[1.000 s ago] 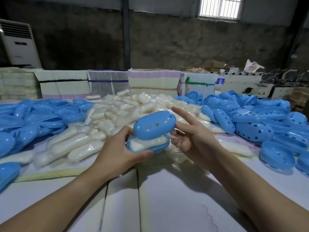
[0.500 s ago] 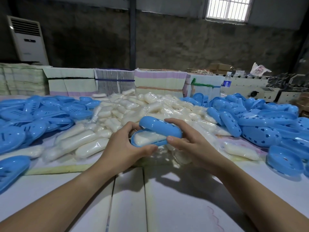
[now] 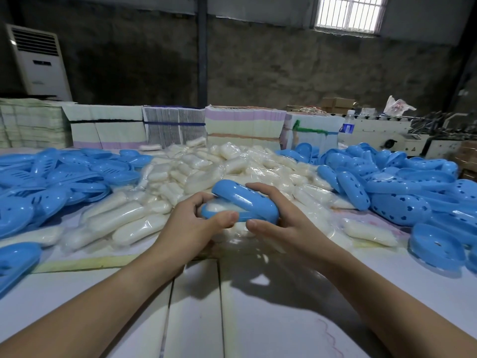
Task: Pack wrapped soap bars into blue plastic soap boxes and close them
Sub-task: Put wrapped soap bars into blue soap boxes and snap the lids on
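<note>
Above table (image 3: 258, 319), soap box (image 3: 247, 200) between fingers (image 3: 260, 188).

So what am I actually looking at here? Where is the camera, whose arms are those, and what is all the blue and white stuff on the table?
There is no machine here. A person wears a wide-angle camera on the head, looking forward and down, so the two bare arms reaching in from the bottom are their own.

The left hand and the right hand grip one blue soap box between them. Its lid sits tilted on top, closed at the right end but not at the left, where a wrapped white soap bar shows in the gap.

On the white table, the middle heap is wrapped soap bars. To either side lie piles of blue box halves, one pile on the left and one on the right. Bundled stacks of flat paper or card stand along the far edge.
</note>
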`<state>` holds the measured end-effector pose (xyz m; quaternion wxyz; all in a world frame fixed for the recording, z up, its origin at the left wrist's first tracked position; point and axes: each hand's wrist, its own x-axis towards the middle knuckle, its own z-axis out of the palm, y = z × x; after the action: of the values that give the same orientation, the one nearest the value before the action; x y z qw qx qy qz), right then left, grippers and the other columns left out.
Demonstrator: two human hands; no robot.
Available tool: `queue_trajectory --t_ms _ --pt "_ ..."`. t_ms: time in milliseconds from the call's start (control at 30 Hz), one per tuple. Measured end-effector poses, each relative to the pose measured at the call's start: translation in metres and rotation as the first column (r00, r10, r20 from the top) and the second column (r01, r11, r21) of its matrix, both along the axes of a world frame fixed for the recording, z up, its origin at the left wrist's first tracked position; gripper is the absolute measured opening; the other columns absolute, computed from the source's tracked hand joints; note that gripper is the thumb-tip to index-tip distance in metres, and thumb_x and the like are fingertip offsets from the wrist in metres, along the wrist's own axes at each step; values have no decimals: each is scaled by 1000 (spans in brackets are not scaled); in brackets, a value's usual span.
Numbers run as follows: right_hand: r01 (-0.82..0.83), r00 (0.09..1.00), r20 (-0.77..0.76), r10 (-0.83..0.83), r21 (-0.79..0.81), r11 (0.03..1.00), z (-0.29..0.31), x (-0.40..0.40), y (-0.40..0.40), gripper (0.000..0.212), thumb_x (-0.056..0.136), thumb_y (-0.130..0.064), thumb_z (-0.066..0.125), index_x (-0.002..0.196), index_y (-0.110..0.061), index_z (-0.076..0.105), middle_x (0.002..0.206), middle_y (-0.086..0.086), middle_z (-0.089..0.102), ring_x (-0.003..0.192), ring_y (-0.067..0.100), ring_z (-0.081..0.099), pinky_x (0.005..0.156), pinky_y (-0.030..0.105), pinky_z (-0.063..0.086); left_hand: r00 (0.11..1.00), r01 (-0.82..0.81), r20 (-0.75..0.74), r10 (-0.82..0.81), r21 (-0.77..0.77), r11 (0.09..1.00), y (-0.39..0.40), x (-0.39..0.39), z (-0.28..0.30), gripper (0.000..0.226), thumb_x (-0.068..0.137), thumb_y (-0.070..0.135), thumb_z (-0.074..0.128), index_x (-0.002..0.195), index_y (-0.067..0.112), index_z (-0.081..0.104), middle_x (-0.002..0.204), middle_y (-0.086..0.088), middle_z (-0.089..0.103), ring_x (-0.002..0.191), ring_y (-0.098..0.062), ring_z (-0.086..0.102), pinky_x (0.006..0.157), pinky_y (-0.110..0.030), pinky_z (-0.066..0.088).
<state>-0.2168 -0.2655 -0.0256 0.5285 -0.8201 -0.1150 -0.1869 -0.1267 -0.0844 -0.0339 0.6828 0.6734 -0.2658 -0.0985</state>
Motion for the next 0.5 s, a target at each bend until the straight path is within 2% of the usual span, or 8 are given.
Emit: queue_trajectory --t_ms 67,133,200,300,400,500 --pt "41 999 27 -40 -40 998 -2 2 1 49 85 -33 69 128 -43 49 105 -14 63 79 5 61 72 19 48 999 9 -41 -10 -7 1000 -2 -2 1 42 68 32 84 104 19 68 90 -6 79 85 -21 78 72 -49 57" --pt "62 997 52 -61 -23 998 -3 2 3 45 85 -35 69 126 -42 50 99 -15 64 75 4 59 68 18 47 992 49 -115 -53 -38 998 -3 -4 1 38 78 30 83 109 16 67 98 -7 79 91 -20 77 70 -45 55" --pt "69 995 71 -71 21 997 -4 1 5 42 87 -32 69 123 -44 52 96 -15 64 74 3 59 66 18 48 978 87 -183 -102 -89 992 -5 -7 2 49 76 42 79 114 14 67 108 -9 77 97 -20 76 68 -38 54" --pt "95 990 103 -98 25 995 -4 0 7 44 89 -24 70 124 -42 52 100 -19 62 77 2 61 66 16 49 960 126 -234 -151 -118 985 -9 -10 1 73 63 56 74 125 17 63 120 -8 74 106 -23 74 77 -40 57" --pt "102 990 99 -103 23 995 -4 -1 10 46 89 -23 70 127 -40 50 104 -20 60 80 2 62 67 15 49 949 207 -210 -234 -140 968 -11 -12 0 66 68 55 71 126 23 62 119 -6 75 108 -24 73 76 -38 60" --pt "43 996 72 -49 77 996 -5 -1 13 47 89 -27 68 130 -41 50 108 -14 62 79 3 61 69 18 49 942 221 -215 -256 -173 960 -10 -11 2 62 71 53 69 124 22 63 116 -4 76 105 -22 74 71 -33 61"
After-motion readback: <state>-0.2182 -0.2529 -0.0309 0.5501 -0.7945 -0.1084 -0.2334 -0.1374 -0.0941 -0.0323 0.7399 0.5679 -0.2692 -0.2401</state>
